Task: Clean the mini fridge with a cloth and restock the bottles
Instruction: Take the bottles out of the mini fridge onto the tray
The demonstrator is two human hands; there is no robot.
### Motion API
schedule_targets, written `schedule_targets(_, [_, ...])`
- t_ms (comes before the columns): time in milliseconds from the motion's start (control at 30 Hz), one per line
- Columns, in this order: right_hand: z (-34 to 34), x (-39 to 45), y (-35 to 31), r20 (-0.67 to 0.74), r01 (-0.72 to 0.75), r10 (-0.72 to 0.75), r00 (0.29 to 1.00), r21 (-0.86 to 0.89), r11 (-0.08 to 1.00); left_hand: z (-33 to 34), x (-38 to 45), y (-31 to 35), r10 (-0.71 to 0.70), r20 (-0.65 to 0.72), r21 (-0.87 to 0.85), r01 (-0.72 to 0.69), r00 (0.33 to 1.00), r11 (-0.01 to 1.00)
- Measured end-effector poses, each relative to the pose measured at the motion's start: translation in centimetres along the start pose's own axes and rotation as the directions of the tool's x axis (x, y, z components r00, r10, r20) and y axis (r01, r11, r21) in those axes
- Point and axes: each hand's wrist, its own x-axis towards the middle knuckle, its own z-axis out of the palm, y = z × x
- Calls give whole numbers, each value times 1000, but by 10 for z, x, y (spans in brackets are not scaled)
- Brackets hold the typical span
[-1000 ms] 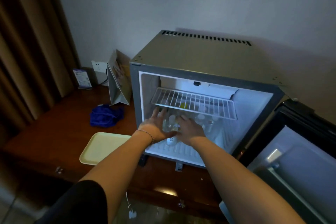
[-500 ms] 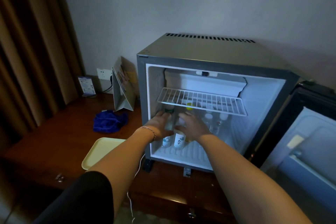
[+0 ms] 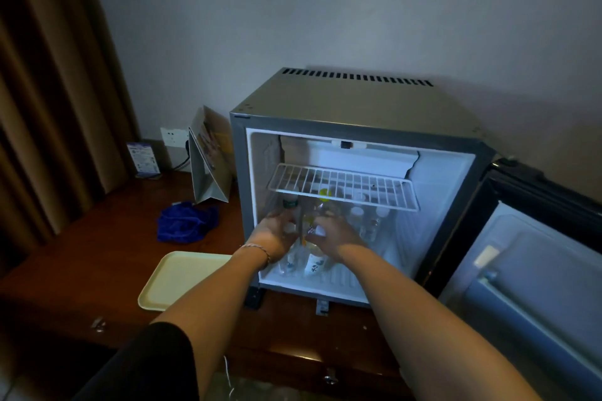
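Observation:
The grey mini fridge (image 3: 358, 101) stands open on the wooden desk (image 3: 97, 254). Several clear bottles stand on its floor under the white wire shelf (image 3: 342, 184). Two white-capped ones (image 3: 356, 215) are at the back, beside a yellow-capped one (image 3: 324, 194). Both my hands reach inside at the front left. My left hand (image 3: 273, 233) curls round a white-capped bottle (image 3: 288, 262). My right hand (image 3: 337, 233) grips the labelled bottle (image 3: 314, 265) beside it. The blue cloth (image 3: 187, 221) lies crumpled on the desk left of the fridge.
The fridge door (image 3: 537, 270) hangs open at the right. A pale yellow tray (image 3: 182, 277) lies on the desk by the fridge's left front corner. A folded paper bag (image 3: 208, 166) leans by the fridge, and a small card (image 3: 143, 159) and wall socket (image 3: 172, 137) are behind. Brown curtains hang at left.
My head has drawn back and lifted, so the fridge sits lower in view. Both hands stay on the front bottles inside the fridge, raised slightly toward their caps.

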Motion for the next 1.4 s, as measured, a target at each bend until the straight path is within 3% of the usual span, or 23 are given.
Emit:
schedule_targets(167, [-8, -7, -27, 24, 32, -31, 999, -18, 999, -23, -27, -2, -18, -14, -52, 17, 1000, 998])
schedule_targets(300, [-15, -19, -53, 85, 122, -127, 988, 69, 990, -44, -50, -10, -75, -63, -82, 69, 995, 994])
schedule_targets(467, [-19, -34, -82, 22, 230, -230, 973, 12, 973, -65, -75, -25, -97, -130, -84, 86, 987, 993])
schedule_targets(700, [-3, -55, -148, -53, 167, -165, 985, 40, 985, -116, -118, -65, -38, -144, -66, 29, 989, 997])
schedule_targets(1033, [45, -70, -254, 7, 160, -160, 987, 8, 987, -179, -169, -155, -95, -135, -44, 90, 986, 995])
schedule_targets(1167, [57, -49, -273, 10, 127, -127, 992, 22, 992, -184, -164, -178, -100, -127, -45, 95, 987, 994])
schedule_targets(1400, [82, 26, -280, 114, 192, -189, 975, -18, 981, -175, -109, -220, -168, -100, -31, 166, 981, 986])
